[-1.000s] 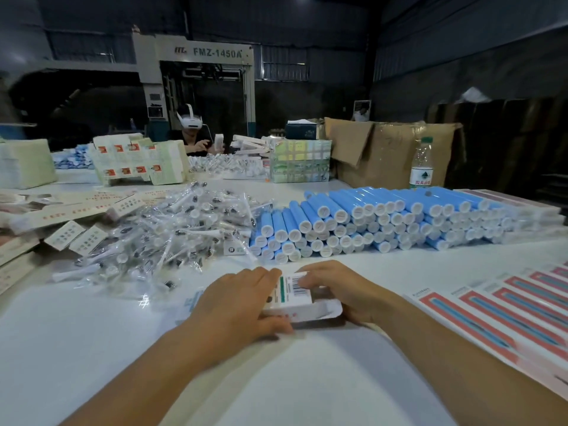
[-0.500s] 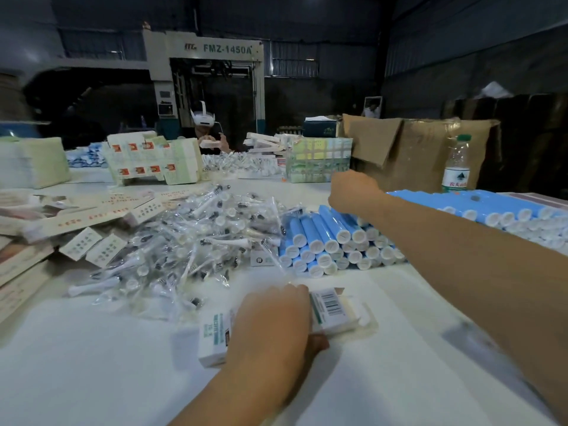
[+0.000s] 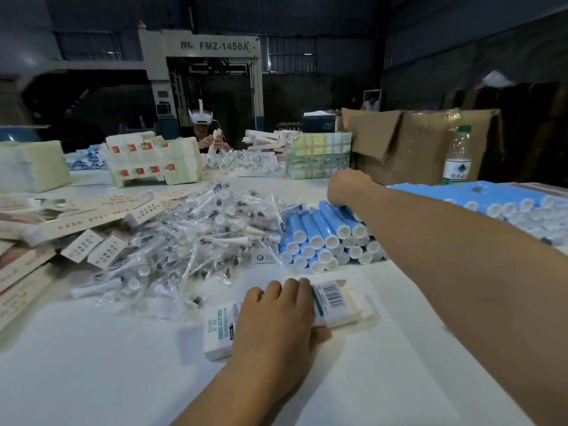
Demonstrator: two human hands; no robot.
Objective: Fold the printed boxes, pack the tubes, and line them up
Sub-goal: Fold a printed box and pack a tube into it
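A white printed box [image 3: 335, 305] with green lettering and a barcode lies on the white table [image 3: 92, 364] in front of me, its right end flap open. My left hand [image 3: 276, 318] rests on top of it, thumb curled round its near side. My right hand [image 3: 345, 187] reaches far over the stack of blue tubes [image 3: 322, 238] with white caps; its fingers curl down onto a top tube at the stack's left end. The fingertips are hidden behind the hand.
A heap of brush heads in clear bags [image 3: 190, 238] lies left of the tubes. Flat printed cartons [image 3: 76, 222] are at the far left. A water bottle [image 3: 457, 158] and cardboard box [image 3: 408, 142] stand behind. Another person [image 3: 206, 130] works across the table.
My right hand left the box and reached forward to the blue tube stack. The left hand stays on the box. The camera moved closer and turned left.
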